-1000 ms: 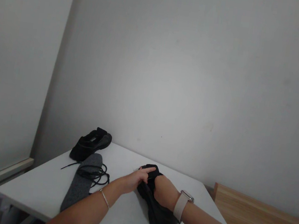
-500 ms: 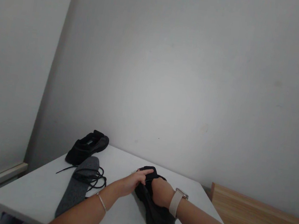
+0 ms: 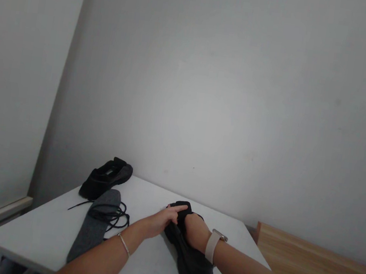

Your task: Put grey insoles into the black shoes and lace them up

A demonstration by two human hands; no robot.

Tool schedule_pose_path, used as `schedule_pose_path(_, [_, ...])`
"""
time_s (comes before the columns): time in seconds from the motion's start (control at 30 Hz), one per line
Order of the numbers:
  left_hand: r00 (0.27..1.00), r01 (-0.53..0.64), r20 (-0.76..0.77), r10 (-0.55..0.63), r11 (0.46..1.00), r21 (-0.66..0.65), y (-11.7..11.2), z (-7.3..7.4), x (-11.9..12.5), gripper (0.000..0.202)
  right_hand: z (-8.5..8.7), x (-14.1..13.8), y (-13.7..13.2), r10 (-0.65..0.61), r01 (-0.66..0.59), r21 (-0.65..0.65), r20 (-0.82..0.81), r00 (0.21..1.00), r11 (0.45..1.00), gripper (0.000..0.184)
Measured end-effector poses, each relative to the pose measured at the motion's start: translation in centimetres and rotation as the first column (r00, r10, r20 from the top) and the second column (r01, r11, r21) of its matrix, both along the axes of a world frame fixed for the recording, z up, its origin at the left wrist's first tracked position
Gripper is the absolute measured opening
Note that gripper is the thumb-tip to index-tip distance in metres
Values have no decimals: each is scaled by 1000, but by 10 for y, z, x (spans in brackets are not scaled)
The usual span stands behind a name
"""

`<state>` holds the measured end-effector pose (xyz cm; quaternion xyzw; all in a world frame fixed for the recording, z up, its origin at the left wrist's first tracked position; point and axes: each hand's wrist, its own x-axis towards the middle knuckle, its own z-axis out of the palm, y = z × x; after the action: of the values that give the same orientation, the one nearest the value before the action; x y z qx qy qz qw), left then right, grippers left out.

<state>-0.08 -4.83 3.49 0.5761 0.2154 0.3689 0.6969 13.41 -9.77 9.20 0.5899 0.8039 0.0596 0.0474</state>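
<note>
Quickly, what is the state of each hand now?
Left hand: closed, pinching the black shoe at its far end.
Right hand: closed on the same shoe, fingertips hidden.

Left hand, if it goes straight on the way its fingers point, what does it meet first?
The black shoe: fingertips of the left hand touch its far end, with the right hand just beyond, depth unclear.
</note>
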Motion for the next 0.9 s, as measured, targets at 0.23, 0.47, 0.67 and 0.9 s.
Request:
schedule_pose_path(0.23, [999,-24,23,24,1000,7,0,-1,-1,77,21,4,2,77,-65,-135,89,993,989,25])
schedule_pose_path(0.47, [1000,-10,29,9,1000,14,-2,2,0,74,66,13,-2,218,-150,-332,178,960,931,29])
schedule_pose_path(0.67, [999,-11,46,11,1000,-14,-7,6,0,74,51,4,-10,342,-122,-543,325,882,831,19])
schedule_pose_path(0.9, [998,-11,60,10,1000,16,-5,5,0,73,23,-4,2,274,-25,-528,399,875,849,16])
